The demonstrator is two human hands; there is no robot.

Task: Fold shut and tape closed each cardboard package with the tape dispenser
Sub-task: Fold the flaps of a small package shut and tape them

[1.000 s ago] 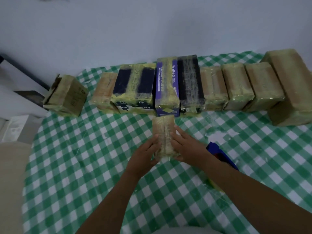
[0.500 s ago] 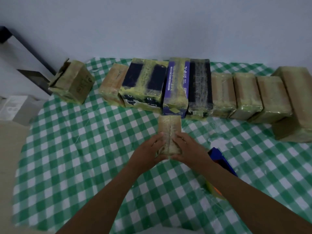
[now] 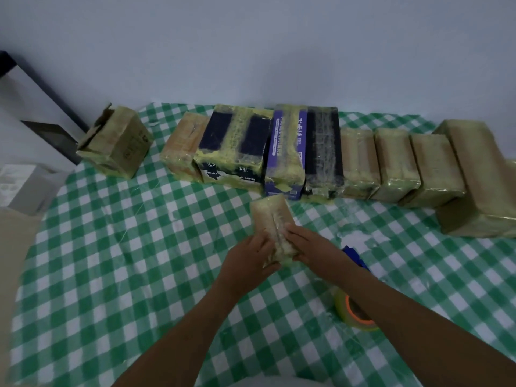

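A small taped cardboard package (image 3: pixel 269 216) lies lengthwise on the green checked tablecloth (image 3: pixel 139 261), just in front of the row of boxes. My left hand (image 3: pixel 250 256) holds its near left side and my right hand (image 3: pixel 312 248) holds its near right side, fingers laid over the top seam. The blue tape dispenser (image 3: pixel 356 256), with its yellowish tape roll (image 3: pixel 353 311), lies on the cloth under my right forearm, mostly hidden.
A row of several taped boxes (image 3: pixel 293 152) lines the back of the table against the wall. One cardboard box (image 3: pixel 117 141) with a raised flap stands apart at the back left. A large taped box (image 3: pixel 480 177) sits at the far right.
Both hands stay on the small package, which has tilted slightly to the left at its far end. The camera has tipped down, bringing the tape roll into sight.
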